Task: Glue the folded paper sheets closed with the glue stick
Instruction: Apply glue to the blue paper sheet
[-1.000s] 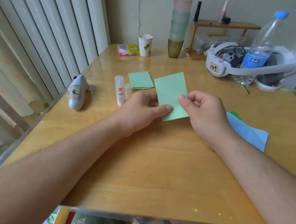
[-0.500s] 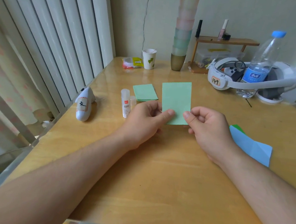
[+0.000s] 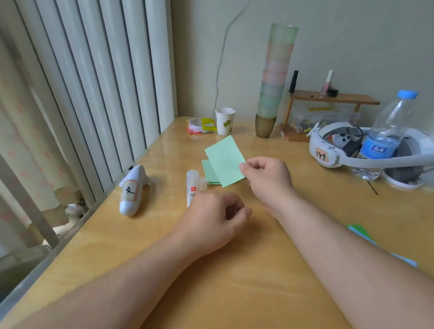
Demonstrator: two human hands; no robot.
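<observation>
Folded green paper sheet pinched at its near corner by right hand, raised above second green sheet on table; left hand loosely curled, empty, beside upright glue stick.

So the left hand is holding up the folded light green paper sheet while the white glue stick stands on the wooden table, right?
Not quite: the head view shows the right hand pinching the folded light green paper sheet. The white glue stick does stand on the wooden table.
</observation>
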